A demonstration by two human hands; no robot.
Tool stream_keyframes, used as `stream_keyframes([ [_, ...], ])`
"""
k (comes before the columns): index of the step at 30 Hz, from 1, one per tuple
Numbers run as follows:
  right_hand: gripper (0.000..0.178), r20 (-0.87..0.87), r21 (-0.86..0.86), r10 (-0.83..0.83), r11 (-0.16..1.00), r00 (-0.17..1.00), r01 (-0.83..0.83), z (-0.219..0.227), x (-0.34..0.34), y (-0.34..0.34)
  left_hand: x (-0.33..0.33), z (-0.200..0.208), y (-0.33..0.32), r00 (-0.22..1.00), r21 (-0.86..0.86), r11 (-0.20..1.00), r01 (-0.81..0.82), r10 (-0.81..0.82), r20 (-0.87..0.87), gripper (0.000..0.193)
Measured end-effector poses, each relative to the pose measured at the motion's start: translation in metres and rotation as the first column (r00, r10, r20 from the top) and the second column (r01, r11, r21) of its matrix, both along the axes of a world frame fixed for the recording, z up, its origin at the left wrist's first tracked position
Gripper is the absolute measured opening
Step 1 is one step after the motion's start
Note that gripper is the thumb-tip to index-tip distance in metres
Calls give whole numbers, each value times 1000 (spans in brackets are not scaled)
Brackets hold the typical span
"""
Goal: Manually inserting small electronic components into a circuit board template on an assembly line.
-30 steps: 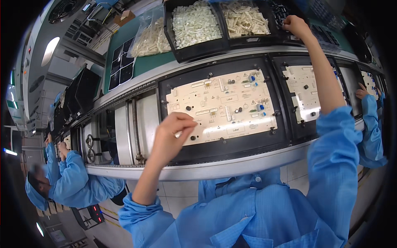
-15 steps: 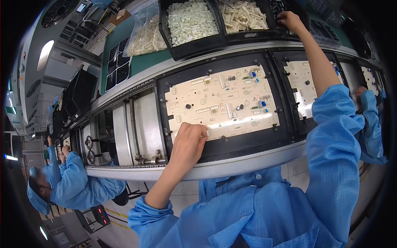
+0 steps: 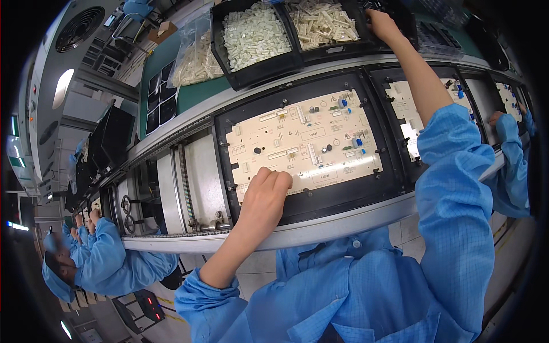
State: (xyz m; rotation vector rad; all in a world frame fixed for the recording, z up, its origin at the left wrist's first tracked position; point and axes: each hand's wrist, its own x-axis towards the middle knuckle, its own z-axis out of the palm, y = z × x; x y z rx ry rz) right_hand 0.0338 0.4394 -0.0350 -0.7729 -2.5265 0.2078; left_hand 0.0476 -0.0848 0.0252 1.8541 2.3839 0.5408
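Note:
My left hand (image 3: 263, 197) has its fingers curled together at the near left edge of a cream circuit board (image 3: 267, 130). The fingertips are turned down, and what they hold, if anything, is hidden. White connectors, blue parts and small black cylinders stand on that board, which lies in a black carrier frame (image 3: 337, 198). My right arm stretches far forward. Bent fingers of my right hand (image 3: 383, 26) reach into a black bin (image 3: 407, 35) of dark parts at the back right; the fingertips are partly lost against the dark bin, so their contents cannot be made out.
Black bins of white connectors (image 3: 254, 37) and cream connectors (image 3: 323, 23) stand behind the rail, beside a plastic bag (image 3: 197, 60) of similar parts. A second circuit board (image 3: 403, 106) sits to the right. Co-workers in blue work at the left (image 3: 114, 246) and right (image 3: 512, 166).
The view has shifted slightly. The small white piece seen at my left fingertips before is now out of sight, with that hand more closed. My right hand stays at the dark-parts bin.

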Motion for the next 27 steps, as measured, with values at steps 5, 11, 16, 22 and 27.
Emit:
stream_keyframes([
  [5,35,16,28,-77,997,997,77,-2,-5,-6,0,2,5,1000,-41,999,10,-11,-13,19],
  [11,30,-105,-8,19,1000,994,-20,7,14,18,10,-8,-10,990,103,994,-28,42,-133,30],
  [16,17,-396,-475,-2,857,918,-203,64,46,-44,3,-8,-15,994,29,999,22,-19,-106,38],
  [22,17,-361,-728,404,441,841,-525,97,75,-201,-22,-2,21,992,86,996,-5,-6,128,40],
  [27,17,-355,-675,569,393,742,-625,83,89,-267,-4,6,87,-102,201,939,-278,-237,966,51],
])
